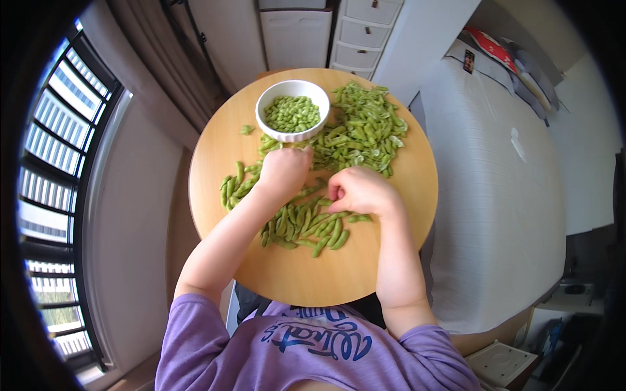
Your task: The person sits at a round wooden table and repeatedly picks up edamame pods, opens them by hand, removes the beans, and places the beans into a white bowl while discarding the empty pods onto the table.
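Observation:
My left hand (287,168) is curled just below a white ribbed bowl (292,137), over the lower edge of the heap of pods; its fingertips are partly hidden. The bowl holds shelled green soybeans (291,113). My right hand (359,189) hovers low over whole edamame pods (303,220), its thumb and forefinger pinched near a pod; whether they grip it is unclear. More whole pods (237,185) lie left of my left wrist. Right of the bowl spreads a large heap of opened, flattened pods (367,127). One small pod piece (246,129) lies left of the bowl.
Everything rests on a round wooden table (313,278) in front of me. A bed with a pale cover (494,195) stands to the right, with a phone (468,61) on it. White drawers (361,34) stand beyond the table; a barred window (58,195) is at the left.

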Available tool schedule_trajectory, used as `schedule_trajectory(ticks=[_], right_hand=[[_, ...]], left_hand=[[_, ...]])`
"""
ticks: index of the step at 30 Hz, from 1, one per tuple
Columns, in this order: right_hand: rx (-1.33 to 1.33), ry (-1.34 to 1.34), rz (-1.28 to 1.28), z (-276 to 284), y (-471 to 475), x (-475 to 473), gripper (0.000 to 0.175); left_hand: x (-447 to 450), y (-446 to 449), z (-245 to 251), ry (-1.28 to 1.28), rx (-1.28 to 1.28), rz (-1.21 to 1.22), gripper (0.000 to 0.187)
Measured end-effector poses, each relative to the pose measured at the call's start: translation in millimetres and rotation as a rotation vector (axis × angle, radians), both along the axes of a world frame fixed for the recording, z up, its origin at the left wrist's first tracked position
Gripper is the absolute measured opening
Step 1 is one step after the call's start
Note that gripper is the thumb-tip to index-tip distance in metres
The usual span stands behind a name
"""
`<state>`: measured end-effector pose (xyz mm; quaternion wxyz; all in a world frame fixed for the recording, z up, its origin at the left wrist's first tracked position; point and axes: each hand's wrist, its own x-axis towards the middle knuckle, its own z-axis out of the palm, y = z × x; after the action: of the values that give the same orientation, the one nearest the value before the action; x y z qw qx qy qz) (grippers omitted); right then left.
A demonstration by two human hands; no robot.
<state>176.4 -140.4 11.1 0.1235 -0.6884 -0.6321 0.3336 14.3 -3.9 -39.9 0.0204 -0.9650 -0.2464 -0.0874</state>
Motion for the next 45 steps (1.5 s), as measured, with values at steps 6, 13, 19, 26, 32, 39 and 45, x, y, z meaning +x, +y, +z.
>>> schedule_trajectory(ticks=[6, 13, 19, 26, 32, 39, 45], right_hand=[[0.007, 0.001, -0.032, -3.5, 1.6, -0.2, 0.024], [0.307, 0.242, -0.167, -16.1, 7.5, -2.9, 0.025], [0.391, 0.478, -0.442, -22.4, 14.7, -1.8, 0.019], [0.288, 0.725, -0.424, -19.1, 17.6, -4.8, 0.020], [0.275, 0.704, -0.349, -24.0, 18.2, -3.0, 0.037], [0.416, 1.016, -0.354, -33.6, 26.4, -10.8, 0.043], [0.437, 1.025, -0.389, -25.7, 21.7, -14.5, 0.041]], left_hand=[[-4.5, -5.4, 16.8, -0.224, -0.022, -0.005, 0.013], [-4.6, 35.8, 54.4, -0.464, 0.036, 0.048, 0.012], [-6.7, 30.2, 61.0, -0.655, -0.069, 0.055, 0.027], [-6.3, -11.9, 37.9, -0.439, -0.140, -0.244, 0.023], [-13.3, -2.4, 24.3, -0.528, -0.315, -0.283, 0.018], [-16.1, -8.0, 29.8, -0.608, -0.621, -0.257, 0.015], [-14.8, -12.9, 29.0, -0.596, -0.858, -0.303, 0.020]])
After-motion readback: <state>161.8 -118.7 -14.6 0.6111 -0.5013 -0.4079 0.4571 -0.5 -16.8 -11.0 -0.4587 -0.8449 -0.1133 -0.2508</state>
